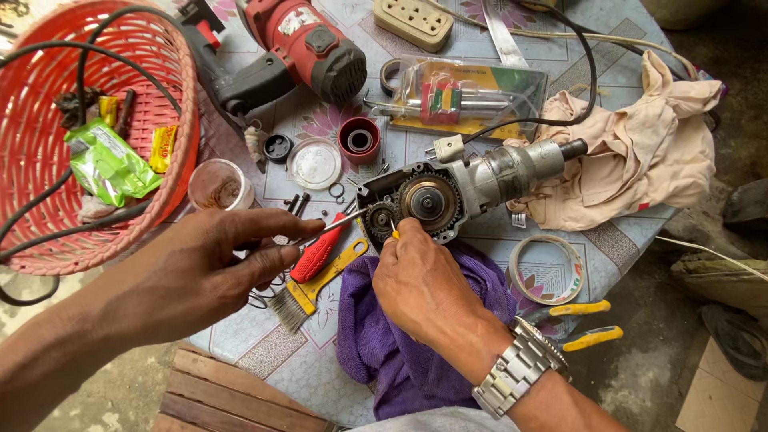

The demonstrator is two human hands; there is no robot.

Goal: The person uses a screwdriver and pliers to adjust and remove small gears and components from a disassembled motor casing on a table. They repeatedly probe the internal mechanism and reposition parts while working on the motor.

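Gears lay bare at the middle of the patterned blue-grey tabletop (320,360), where the grey metal power-tool gearbox with its cover off (448,196) rested on its side, nose pointing toward three o'clock onto a crumpled beige cloth (640,152). The person's right hand (420,284) came in from five o'clock, fingers pinched shut around a small yellow-tipped tool (395,233) whose end touched the gearbox casing just below the smaller gear. The left hand (200,268) reached in from nine o'clock, thumb and forefinger closed on a slim silver metal rod (340,224) whose tip pointed at the smaller gear. A steel-link wristwatch (520,364) sat on the right wrist.

Under the right hand spread a purple cloth (400,344). Just at its nine o'clock lay a red-handled screwdriver (320,252) and a yellow-handled paintbrush (308,292), touching one another. At eleven o'clock from the gearbox stood a small red cup (359,139), a round clear plastic lid (314,162) and a clear plastic tub (218,186). A red plastic woven basket (172,104) filled the ten o'clock corner, black cables draped through it. A red and black power drill (304,48) lay at twelve o'clock, with a cream socket block (412,22) beside it. A roll of clear tape (546,270) and yellow-handled pliers (588,324) sat near four o'clock.
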